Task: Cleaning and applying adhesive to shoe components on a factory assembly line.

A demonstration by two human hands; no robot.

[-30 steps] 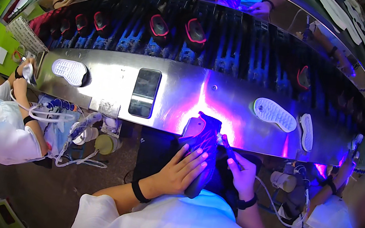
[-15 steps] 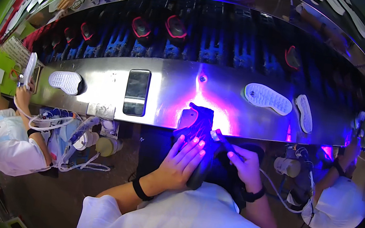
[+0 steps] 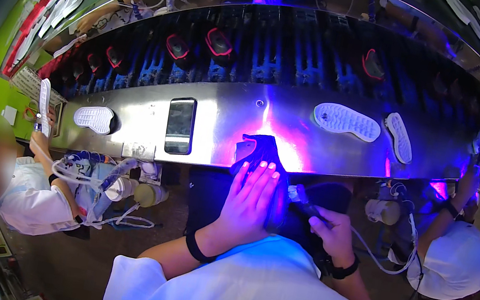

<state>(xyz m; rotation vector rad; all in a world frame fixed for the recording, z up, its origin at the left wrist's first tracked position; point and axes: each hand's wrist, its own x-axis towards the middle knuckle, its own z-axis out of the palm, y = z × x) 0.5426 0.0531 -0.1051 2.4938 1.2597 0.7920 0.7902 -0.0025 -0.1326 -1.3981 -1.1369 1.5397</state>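
Note:
A dark shoe upper (image 3: 265,147) stands at the near edge of the metal table, under violet light. My left hand (image 3: 245,205) lies over its near side, fingers stretched out flat and side by side. The hand covers much of the shoe, and its thumb is hidden. In my right hand (image 3: 335,236) is a brush (image 3: 303,201) with a dark handle and pale bristles. Its bristle end points toward the shoe, a little to the right of my left fingers. My right fingers are closed round the handle.
On the metal table (image 3: 216,139) lie a phone (image 3: 180,126) and white shoe soles, one left (image 3: 94,118) and two right (image 3: 348,121). Beyond runs a dark roller conveyor (image 3: 265,45) carrying several red-edged dark shoes (image 3: 218,42). People sit at left (image 3: 41,202) and right (image 3: 456,262), near tubes and pots.
My left hand has slid farther up over the shoe. My right hand and the brush have moved down and to the right, away from the shoe. The view has shifted slightly.

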